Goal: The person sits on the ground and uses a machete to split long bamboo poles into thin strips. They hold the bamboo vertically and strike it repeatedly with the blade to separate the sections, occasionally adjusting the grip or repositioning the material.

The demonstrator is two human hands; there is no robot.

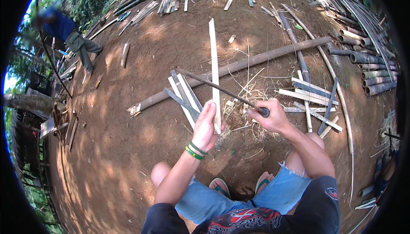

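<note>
My left hand (205,126) is closed around the lower end of a pale split bamboo strip (214,54), which points away from me. Green and yellow bands circle that wrist. In my right hand (273,116) is a long, narrow, dark-bladed knife (230,94), its round handle end showing beside the thumb. The blade slants up to the left and crosses the strip above my left fingers; I cannot tell whether it is cutting in. Several split bamboo pieces (183,93) lie just left of the strip. Thin curled shavings (256,127) cover the ground below my right hand.
A long bamboo pole (256,59) lies across the dirt ahead. More split pieces (309,91) are heaped at the right, with stacked bamboo tubes (378,73) beyond. At the far left, a person in a blue top (64,24) bends over. My sandalled feet (220,187) rest below.
</note>
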